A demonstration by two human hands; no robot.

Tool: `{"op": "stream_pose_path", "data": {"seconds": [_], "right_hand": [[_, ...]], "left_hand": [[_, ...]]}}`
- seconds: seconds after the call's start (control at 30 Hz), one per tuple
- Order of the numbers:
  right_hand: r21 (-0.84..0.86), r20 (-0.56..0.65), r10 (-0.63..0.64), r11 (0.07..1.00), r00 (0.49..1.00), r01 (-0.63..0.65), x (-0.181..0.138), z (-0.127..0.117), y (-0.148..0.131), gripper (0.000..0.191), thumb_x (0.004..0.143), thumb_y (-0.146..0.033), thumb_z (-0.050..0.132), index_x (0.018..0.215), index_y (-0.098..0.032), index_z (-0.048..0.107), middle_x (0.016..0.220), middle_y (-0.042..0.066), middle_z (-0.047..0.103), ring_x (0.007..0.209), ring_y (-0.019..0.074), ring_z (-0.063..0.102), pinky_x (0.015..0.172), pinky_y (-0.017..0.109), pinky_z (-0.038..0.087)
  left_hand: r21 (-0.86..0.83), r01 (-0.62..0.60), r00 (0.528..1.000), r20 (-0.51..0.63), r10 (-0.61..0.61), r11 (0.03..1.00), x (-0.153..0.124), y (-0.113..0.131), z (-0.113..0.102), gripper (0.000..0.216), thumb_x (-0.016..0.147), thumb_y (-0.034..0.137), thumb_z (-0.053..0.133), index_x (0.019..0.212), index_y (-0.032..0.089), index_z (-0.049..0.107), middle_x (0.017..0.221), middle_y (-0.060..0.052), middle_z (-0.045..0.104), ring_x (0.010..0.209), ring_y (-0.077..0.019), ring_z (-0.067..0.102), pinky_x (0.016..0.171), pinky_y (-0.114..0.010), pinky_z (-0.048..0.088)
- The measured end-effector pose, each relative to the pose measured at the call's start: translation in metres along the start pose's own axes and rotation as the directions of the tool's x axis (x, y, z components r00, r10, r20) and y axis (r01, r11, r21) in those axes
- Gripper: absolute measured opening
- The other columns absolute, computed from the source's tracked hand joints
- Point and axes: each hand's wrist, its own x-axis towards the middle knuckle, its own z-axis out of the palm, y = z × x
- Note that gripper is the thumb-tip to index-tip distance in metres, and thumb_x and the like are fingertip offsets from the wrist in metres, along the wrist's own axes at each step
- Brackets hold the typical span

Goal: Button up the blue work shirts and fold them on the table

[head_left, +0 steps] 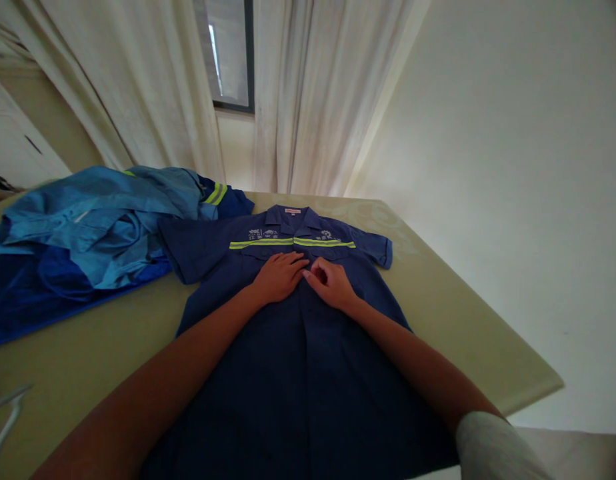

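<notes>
A dark blue short-sleeved work shirt [268, 373] lies front up, collar at the far end, with a yellow and silver reflective stripe across its chest. My left hand [279, 277] rests on the shirt just left of the front placket, its fingers stretched out and lying nearly flat. Right beside it, my right hand [331, 283] has its fingers curled, with thumb and forefinger closed on the placket edge below the stripe. The fingertips of both hands almost meet there. Any button between them is too small to make out.
On the left, light blue clothes [103, 213] with reflective bands lie heaped over a bright blue fabric piece [53, 300]. A white hanger [8, 420] shows at the lower left. The yellowish table [453, 320] ends near a white wall on the right; curtains [333, 87] hang behind.
</notes>
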Motion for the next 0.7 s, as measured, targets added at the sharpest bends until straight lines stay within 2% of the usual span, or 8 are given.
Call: {"op": "stream_pose_path", "data": {"seconds": [0.1,0.2,0.3,0.37,0.43,0.53,0.63,0.7], "right_hand": [[-0.233,0.160,0.050,0.973,0.986,-0.011,-0.022,-0.001,-0.026,0.036,0.087,-0.054,0.076,0.092,-0.023,0.058,0.078,0.000,0.063,0.066,0.0169,0.057,0.064,0.029,0.036],[-0.339,0.200,0.169,0.936,0.965,-0.093,-0.043,-0.002,-0.041,0.037,0.082,-0.039,0.080,0.109,-0.022,0.061,0.098,0.006,0.070,0.075,0.0208,0.062,0.065,0.030,0.037],[-0.270,0.165,0.218,0.948,0.962,-0.169,-0.051,-0.005,-0.034,0.032,0.081,-0.017,0.069,0.112,-0.020,0.063,0.094,0.005,0.070,0.079,0.0203,0.064,0.070,0.030,0.041],[-0.131,0.151,0.242,0.966,0.958,-0.224,-0.050,-0.009,-0.022,0.031,0.078,-0.012,0.065,0.108,-0.019,0.066,0.087,0.003,0.070,0.077,0.0183,0.064,0.072,0.029,0.044],[0.014,0.152,0.269,0.961,0.951,-0.274,-0.047,-0.011,-0.009,0.027,0.077,-0.011,0.063,0.102,-0.018,0.069,0.083,0.001,0.070,0.074,0.0167,0.064,0.071,0.028,0.045],[0.146,0.169,0.295,0.936,0.941,-0.320,-0.043,-0.013,0.005,0.022,0.078,-0.014,0.059,0.096,-0.018,0.071,0.078,0.001,0.070,0.070,0.0159,0.062,0.066,0.026,0.044],[0.233,0.197,0.319,0.903,0.927,-0.360,-0.041,-0.012,0.011,0.022,0.080,-0.017,0.055,0.093,-0.018,0.072,0.076,0.000,0.069,0.066,0.0153,0.059,0.062,0.026,0.041],[0.286,0.223,0.327,0.878,0.918,-0.383,-0.040,-0.012,0.014,0.022,0.080,-0.017,0.054,0.092,-0.018,0.072,0.074,-0.001,0.068,0.064,0.0146,0.057,0.060,0.025,0.040]], "left_hand": [[-0.013,0.026,0.998,0.051,-0.025,1.000,0.005,-0.004,0.003,0.045,0.108,0.038,0.039,0.148,0.029,0.059,0.162,-0.008,0.051,0.151,-0.0274,0.045,0.125,-0.053,0.029],[-0.025,0.039,0.999,0.024,-0.038,0.999,0.008,-0.005,0.002,0.047,0.108,0.039,0.037,0.147,0.027,0.060,0.160,-0.009,0.054,0.148,-0.0275,0.047,0.124,-0.052,0.030],[0.025,-0.003,0.998,-0.057,0.005,1.000,0.004,-0.002,-0.004,0.044,0.109,0.037,0.034,0.132,0.020,0.068,0.142,-0.013,0.066,0.131,-0.0276,0.059,0.114,-0.047,0.040],[0.096,-0.031,0.995,-0.096,0.040,0.995,0.000,0.003,-0.009,0.041,0.108,0.034,0.035,0.116,0.017,0.071,0.121,-0.014,0.072,0.114,-0.0274,0.065,0.103,-0.043,0.045],[0.138,-0.047,0.995,-0.082,0.059,0.989,-0.005,0.008,-0.016,0.036,0.107,0.033,0.038,0.102,0.017,0.071,0.103,-0.012,0.073,0.100,-0.0263,0.066,0.094,-0.041,0.047],[0.050,-0.075,0.994,0.084,0.071,0.996,-0.007,0.017,-0.026,0.028,0.102,0.034,0.048,0.090,0.020,0.069,0.091,-0.007,0.072,0.087,-0.0234,0.066,0.081,-0.036,0.047],[-0.156,-0.075,0.943,0.309,0.121,0.985,-0.011,0.026,-0.032,0.020,0.096,0.041,0.062,0.093,0.024,0.072,0.091,-0.002,0.073,0.083,-0.0206,0.067,0.070,-0.031,0.044],[-0.216,-0.049,0.931,0.345,0.123,0.975,-0.016,0.032,-0.031,0.016,0.091,0.040,0.070,0.098,0.025,0.072,0.094,-0.001,0.073,0.085,-0.0200,0.067,0.069,-0.030,0.043]]}}
